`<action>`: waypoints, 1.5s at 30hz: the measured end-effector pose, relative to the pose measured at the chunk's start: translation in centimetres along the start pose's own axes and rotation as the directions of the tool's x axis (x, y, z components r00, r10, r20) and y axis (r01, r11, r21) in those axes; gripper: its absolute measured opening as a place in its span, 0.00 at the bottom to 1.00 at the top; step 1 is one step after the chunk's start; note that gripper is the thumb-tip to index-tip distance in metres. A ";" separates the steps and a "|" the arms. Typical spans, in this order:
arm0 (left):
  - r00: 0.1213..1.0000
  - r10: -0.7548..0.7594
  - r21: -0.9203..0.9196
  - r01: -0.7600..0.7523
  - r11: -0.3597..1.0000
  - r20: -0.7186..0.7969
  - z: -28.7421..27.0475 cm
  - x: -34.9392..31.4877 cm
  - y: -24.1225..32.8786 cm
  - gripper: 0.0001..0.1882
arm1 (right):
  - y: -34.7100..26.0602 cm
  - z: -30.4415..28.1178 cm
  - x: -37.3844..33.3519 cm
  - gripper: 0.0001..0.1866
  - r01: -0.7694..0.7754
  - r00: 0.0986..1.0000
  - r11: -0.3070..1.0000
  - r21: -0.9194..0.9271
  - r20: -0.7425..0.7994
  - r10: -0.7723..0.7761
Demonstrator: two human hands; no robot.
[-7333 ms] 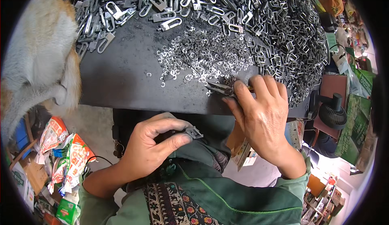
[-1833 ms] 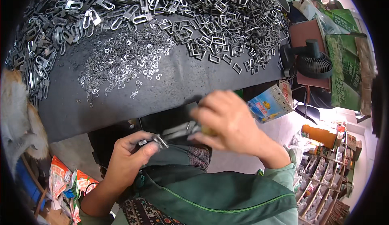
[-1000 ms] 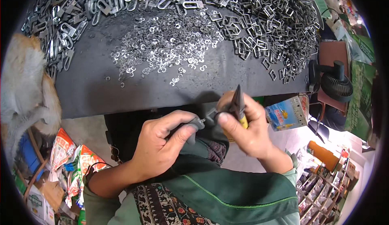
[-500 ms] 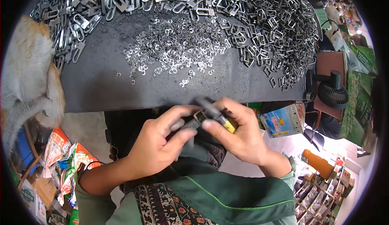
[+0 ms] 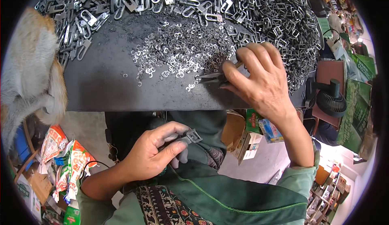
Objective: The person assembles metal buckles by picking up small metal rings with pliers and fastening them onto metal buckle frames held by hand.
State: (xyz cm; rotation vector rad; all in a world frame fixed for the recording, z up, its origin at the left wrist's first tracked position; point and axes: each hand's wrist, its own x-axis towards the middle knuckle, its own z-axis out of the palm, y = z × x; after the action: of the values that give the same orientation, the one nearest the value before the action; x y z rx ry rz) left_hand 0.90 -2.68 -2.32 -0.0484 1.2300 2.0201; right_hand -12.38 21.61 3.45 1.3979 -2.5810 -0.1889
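Observation:
My left hand (image 5: 150, 154) is closed around a small grey metal buckle (image 5: 194, 136), held over my lap in front of the table edge. Its rectangular frame sticks out past thumb and forefinger; the rest is hidden in my grip. Over the tabletop, my right hand (image 5: 263, 81) grips pliers (image 5: 212, 78), whose dark jaws point left. The jaw tips lie beside a few loose C-shaped metal rings (image 5: 190, 87) at the near edge of a spread pile of such rings (image 5: 178, 49). Whether the jaws hold a ring cannot be made out.
Long looped metal clips (image 5: 87, 18) are heaped at the far left and back of the dark table (image 5: 101, 91). Rectangular metal frames (image 5: 283, 26) fill the right side. A furry animal (image 5: 30, 63) lies at the left edge. A small black fan (image 5: 331, 99) stands right.
My hands were together over my lap and have parted. The right one carried the pliers forward and right, onto the table by the rings. My left hand stays low with the buckle.

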 end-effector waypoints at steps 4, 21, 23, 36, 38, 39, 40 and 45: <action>1.000 0.016 0.043 -0.017 0.999 0.018 -0.4 0.1 0.3 0.12 | -0.1 -0.1 0.2 0.15 0.048 0.998 0.998 -0.027 0.045 -0.046; 0.983 -0.103 -0.113 0.086 0.990 -0.153 0.6 1.2 2.7 0.08 | -0.5 -3.7 -0.7 0.21 0.072 0.996 0.934 0.350 0.029 -0.088; 0.983 -0.093 -0.104 0.078 0.992 -0.158 0.8 1.3 2.8 0.08 | -0.7 -3.8 -0.8 0.21 0.072 0.995 0.927 0.367 0.033 -0.091; 0.989 0.038 -0.008 -0.039 0.999 -0.141 0.9 1.4 2.6 0.10 | -1.6 -3.4 -1.3 0.19 0.064 0.995 0.915 0.398 0.050 -0.091; 0.983 0.107 0.033 -0.103 0.994 -0.149 0.8 1.6 1.7 0.10 | -1.9 -3.5 -1.4 0.20 0.055 0.996 0.925 0.376 0.044 -0.077; 0.974 0.173 0.071 -0.164 0.984 -0.148 0.8 1.6 1.3 0.11 | -2.2 -3.6 -1.5 0.20 0.047 0.996 0.936 0.349 0.051 -0.069; 0.973 0.174 0.074 -0.165 0.984 -0.151 0.8 1.6 1.4 0.11 | -2.4 -3.8 -1.6 0.20 0.050 0.996 0.935 0.350 0.047 -0.071; 0.987 0.082 0.092 -0.070 0.993 -0.137 0.9 1.4 1.7 0.11 | -2.8 -4.1 -1.8 0.19 -0.040 0.993 0.929 0.368 0.116 -0.004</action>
State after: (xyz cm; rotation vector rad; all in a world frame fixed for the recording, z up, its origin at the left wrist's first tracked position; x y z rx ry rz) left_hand -0.84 -1.53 -1.16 -0.1047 1.4265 2.0551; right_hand -8.21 21.49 6.65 1.5182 -2.8320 0.2435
